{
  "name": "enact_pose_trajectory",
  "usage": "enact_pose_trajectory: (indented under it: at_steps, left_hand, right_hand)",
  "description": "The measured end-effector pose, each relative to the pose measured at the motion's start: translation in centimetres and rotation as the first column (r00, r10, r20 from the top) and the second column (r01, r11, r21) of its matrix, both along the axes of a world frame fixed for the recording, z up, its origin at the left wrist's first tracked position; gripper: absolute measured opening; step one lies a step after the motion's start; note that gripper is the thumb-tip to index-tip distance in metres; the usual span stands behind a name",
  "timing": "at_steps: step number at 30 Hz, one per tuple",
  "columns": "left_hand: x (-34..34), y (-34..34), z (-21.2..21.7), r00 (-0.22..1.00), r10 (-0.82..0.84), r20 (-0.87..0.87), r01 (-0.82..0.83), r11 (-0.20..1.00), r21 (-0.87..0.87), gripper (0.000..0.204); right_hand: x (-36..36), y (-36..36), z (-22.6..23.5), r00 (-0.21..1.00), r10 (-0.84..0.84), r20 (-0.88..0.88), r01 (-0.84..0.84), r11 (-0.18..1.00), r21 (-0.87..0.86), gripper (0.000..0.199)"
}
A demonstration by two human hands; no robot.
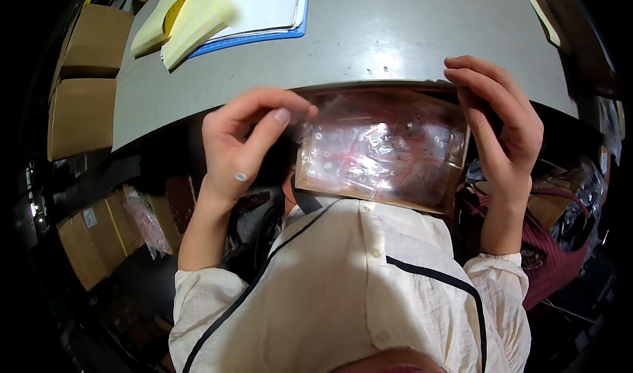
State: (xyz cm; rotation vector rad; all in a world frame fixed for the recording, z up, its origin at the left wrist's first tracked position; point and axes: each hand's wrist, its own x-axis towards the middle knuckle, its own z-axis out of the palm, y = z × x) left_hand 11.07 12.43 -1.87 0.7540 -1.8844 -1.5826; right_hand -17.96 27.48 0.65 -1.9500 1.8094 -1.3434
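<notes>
You hold a clear plastic bag (382,150) up in front of your chest, just below the near edge of the grey table (369,40). Your left hand (241,145) pinches its left upper corner between thumb and forefinger, the other fingers curled loosely behind. Your right hand (498,125) has its fingers bent over the bag's right upper corner; it seems to grip the edge there, though the thumb is hidden, so you cannot tell how firmly.

The bag looks light and limp. Its film is crinkled and shiny, so judge it slippery, and it likely sags if you let one corner go. Inside lie small pale parts and thin red strands, loose enough to shift and bunch toward the low side when you tilt it. Hold it by the two top corners or along the top edge, where the film is flat and free of contents. Do not squeeze the middle, where the small parts could press through the film.

On the table, well apart from the bag, lie a yellow pad (194,20) and a blue-edged board (264,10).
</notes>
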Motion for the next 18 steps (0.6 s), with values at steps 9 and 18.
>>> enact_pose_trajectory:
  at_steps: [9,18]
  left_hand:
    - [1.7,3.2,-4.0,0.956,0.071,0.284,0.169,0.657,-0.734,0.034]
    - [-0.6,-1.3,2.9,0.993,-0.076,0.086,0.115,0.640,-0.760,0.035]
  right_hand:
    - [-0.9,-1.6,-1.4,1.000,0.004,0.023,-0.004,1.000,0.006,0.036]
    - [-2.9,-7.0,-0.7,1.000,-0.007,0.031,0.001,0.986,0.165,0.024]
